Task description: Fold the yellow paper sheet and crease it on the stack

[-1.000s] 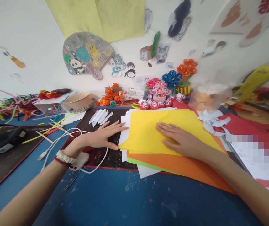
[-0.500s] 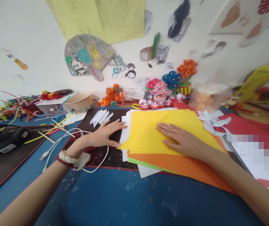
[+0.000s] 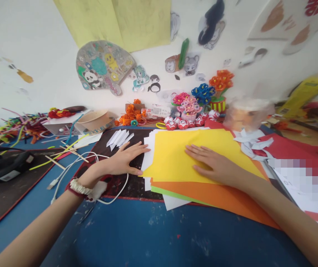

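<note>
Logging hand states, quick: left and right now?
Left hand: open, thumb at yellow paper's corner.
Right hand: open, resting on yellow paper, nothing gripped.

Small shifts only since a second ago. Left hand [image 3: 125,159]: drawn back slightly leftward relative to the paper, fingertips now lapping a little less of the white sheets [image 3: 148,155]; thumb tip slightly altered at the left corner of the yellow paper [image 3: 175,159]. View: turned a touch, so the decorated fan shape [image 3: 103,66] on the wall, the wooden sticks [image 3: 55,162] and the white cable [image 3: 120,196] sit slightly farther right in frame than before
</note>
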`<state>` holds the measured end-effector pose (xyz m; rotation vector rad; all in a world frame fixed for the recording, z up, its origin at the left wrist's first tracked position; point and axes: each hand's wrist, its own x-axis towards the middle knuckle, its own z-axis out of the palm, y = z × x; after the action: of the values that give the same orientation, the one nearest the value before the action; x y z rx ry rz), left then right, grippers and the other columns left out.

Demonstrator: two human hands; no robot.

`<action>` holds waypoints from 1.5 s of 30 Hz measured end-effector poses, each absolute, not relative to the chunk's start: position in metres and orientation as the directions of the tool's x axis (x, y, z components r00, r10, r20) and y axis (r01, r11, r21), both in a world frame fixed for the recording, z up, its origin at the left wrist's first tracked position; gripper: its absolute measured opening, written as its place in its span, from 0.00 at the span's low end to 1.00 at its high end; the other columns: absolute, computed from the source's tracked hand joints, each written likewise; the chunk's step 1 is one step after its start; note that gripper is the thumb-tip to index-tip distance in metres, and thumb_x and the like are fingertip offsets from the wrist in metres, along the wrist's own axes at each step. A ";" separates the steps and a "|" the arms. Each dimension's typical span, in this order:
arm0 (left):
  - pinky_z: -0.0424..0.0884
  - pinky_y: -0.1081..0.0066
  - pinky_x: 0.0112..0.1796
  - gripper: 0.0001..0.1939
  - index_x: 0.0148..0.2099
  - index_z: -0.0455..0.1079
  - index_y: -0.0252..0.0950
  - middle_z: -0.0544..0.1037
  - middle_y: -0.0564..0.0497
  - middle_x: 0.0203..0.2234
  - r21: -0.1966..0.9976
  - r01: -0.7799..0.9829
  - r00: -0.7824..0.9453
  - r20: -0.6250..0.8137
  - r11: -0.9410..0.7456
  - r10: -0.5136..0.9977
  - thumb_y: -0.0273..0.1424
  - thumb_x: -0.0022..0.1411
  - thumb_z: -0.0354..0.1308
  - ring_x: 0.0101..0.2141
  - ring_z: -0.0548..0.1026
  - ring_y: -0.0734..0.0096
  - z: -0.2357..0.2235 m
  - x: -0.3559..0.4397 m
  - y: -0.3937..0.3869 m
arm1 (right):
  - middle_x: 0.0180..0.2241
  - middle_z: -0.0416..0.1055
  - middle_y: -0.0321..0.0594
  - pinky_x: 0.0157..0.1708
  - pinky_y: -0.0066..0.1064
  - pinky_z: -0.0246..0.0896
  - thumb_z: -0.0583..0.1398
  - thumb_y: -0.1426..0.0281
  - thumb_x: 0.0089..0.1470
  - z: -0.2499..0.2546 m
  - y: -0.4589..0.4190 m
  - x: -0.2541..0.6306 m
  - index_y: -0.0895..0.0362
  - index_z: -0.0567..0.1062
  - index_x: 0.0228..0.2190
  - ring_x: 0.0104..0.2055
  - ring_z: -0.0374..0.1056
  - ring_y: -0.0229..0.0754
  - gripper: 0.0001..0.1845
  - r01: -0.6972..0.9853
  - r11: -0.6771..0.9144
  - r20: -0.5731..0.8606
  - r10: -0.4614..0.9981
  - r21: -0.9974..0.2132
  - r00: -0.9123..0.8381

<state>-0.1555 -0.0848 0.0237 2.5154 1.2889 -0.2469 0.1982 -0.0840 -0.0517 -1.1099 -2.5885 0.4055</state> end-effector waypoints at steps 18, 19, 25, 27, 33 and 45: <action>0.35 0.44 0.62 0.46 0.69 0.37 0.49 0.40 0.49 0.69 0.182 0.794 0.598 -0.405 -0.580 0.691 0.52 0.57 0.56 0.67 0.36 0.53 0.034 -0.163 -0.079 | 0.65 0.48 0.35 0.65 0.49 0.41 0.47 0.53 0.63 -0.055 -0.083 0.198 0.47 0.51 0.64 0.67 0.45 0.48 0.31 0.647 0.675 0.180 0.728 -0.355 -0.661; 0.35 0.44 0.62 0.46 0.69 0.37 0.50 0.40 0.49 0.69 0.193 0.790 0.602 -0.419 -0.582 0.679 0.51 0.57 0.58 0.67 0.36 0.52 0.037 -0.163 -0.078 | 0.65 0.48 0.35 0.65 0.49 0.41 0.47 0.53 0.63 -0.055 -0.083 0.198 0.47 0.51 0.64 0.67 0.45 0.48 0.31 0.645 0.677 0.182 0.727 -0.354 -0.663; 0.45 0.50 0.62 0.36 0.68 0.42 0.50 0.47 0.51 0.68 0.210 0.796 0.604 -0.309 -0.567 0.734 0.45 0.63 0.53 0.66 0.45 0.56 0.057 -0.156 -0.078 | 0.66 0.47 0.35 0.65 0.48 0.40 0.47 0.54 0.63 -0.053 -0.082 0.197 0.49 0.51 0.64 0.67 0.44 0.46 0.32 0.652 0.678 0.170 0.726 -0.340 -0.667; 0.49 0.54 0.62 0.30 0.67 0.47 0.48 0.52 0.51 0.67 0.183 0.777 0.627 -0.137 -0.602 0.767 0.43 0.67 0.47 0.65 0.51 0.59 0.057 -0.138 -0.083 | 0.65 0.47 0.35 0.65 0.48 0.40 0.48 0.55 0.63 -0.050 -0.082 0.196 0.48 0.51 0.64 0.67 0.44 0.46 0.31 0.650 0.677 0.165 0.725 -0.346 -0.668; 0.46 0.54 0.63 0.23 0.65 0.54 0.45 0.58 0.51 0.64 0.069 0.602 0.798 -0.014 -0.796 0.602 0.39 0.71 0.37 0.63 0.56 0.62 0.032 -0.066 -0.104 | 0.65 0.47 0.36 0.66 0.45 0.37 0.47 0.55 0.62 -0.045 -0.081 0.195 0.50 0.51 0.64 0.67 0.42 0.43 0.32 0.648 0.684 0.155 0.718 -0.335 -0.678; 0.44 0.59 0.64 0.27 0.69 0.43 0.44 0.50 0.51 0.67 0.125 0.602 0.798 -0.126 -0.788 0.590 0.42 0.71 0.36 0.66 0.48 0.66 -0.003 -0.057 -0.103 | 0.65 0.48 0.38 0.66 0.42 0.37 0.46 0.55 0.63 -0.044 -0.080 0.195 0.53 0.55 0.64 0.68 0.42 0.41 0.32 0.634 0.698 0.175 0.707 -0.335 -0.686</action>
<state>-0.0565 -0.1035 -0.0025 2.8261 0.9437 -0.1196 0.1951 -0.0802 -0.0440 -1.0604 -2.6180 0.3585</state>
